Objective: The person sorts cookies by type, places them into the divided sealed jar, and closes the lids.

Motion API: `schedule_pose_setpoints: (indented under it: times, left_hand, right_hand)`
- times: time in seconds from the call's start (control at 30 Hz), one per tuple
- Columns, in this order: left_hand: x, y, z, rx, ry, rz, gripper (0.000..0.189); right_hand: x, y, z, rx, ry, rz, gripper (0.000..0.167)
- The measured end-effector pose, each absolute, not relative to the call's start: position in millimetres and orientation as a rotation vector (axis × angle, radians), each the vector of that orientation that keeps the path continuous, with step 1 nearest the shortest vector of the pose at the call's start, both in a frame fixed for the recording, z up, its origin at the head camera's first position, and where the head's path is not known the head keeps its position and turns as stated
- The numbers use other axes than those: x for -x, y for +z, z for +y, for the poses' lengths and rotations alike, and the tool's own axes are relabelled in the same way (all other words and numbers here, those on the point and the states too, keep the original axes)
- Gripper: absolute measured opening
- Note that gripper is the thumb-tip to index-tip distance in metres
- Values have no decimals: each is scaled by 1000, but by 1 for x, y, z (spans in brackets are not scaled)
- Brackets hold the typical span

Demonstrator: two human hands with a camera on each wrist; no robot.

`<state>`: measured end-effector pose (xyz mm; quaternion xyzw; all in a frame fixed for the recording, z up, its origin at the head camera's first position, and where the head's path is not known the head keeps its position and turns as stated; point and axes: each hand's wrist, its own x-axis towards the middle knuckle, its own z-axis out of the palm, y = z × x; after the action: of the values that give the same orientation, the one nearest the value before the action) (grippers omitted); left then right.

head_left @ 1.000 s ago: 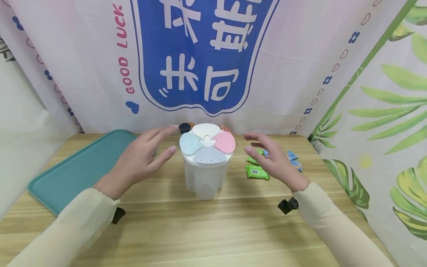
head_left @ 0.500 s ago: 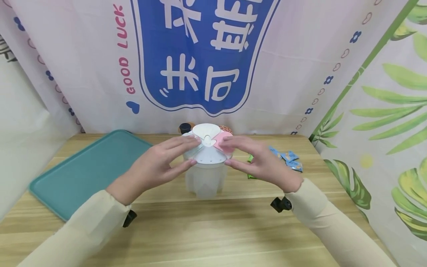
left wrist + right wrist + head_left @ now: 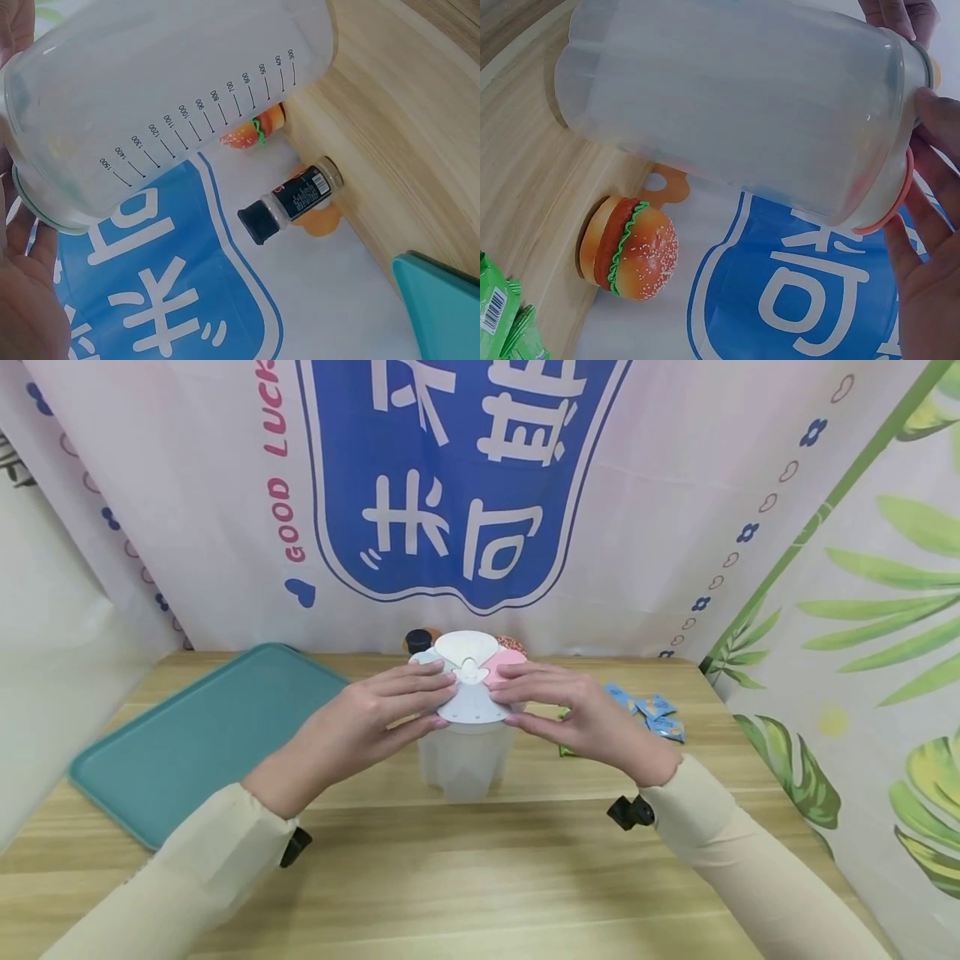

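A translucent storage canister (image 3: 467, 768) stands upright on the wooden table. Its lid (image 3: 470, 706) has petal-shaped flaps in white, pink, pale blue and grey. From the left, my left hand (image 3: 356, 718) grips the lid, thumb at the front rim and fingers over the top. My right hand (image 3: 588, 706) holds the opposite side in the same way, fingertips over the pink flap. Measuring marks run down the canister wall (image 3: 172, 97) in the left wrist view. Through the translucent wall no contents stand out.
A teal tray (image 3: 202, 735) lies at the left. Behind the canister are a black-capped seasoning bottle (image 3: 300, 196) and a toy hamburger (image 3: 637, 251). Blue packets (image 3: 663, 727) and green packets (image 3: 495, 307) lie to the right. A printed cloth (image 3: 637, 527) hangs at the back.
Both hands have come inward from either side of the canister and taken hold of its lid. In the last half second their fingers have settled closer on it.
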<state>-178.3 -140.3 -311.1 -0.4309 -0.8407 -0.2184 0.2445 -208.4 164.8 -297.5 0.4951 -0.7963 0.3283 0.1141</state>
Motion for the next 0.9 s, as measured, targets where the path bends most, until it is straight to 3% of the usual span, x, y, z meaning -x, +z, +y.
schedule_pose_setpoints:
  times: [0.9]
  left_hand:
    - [178, -311, -138, 1176, -764, -2257, 40]
  right_hand:
    - [211, -306, 165, -1407, 1155, -2282, 37]
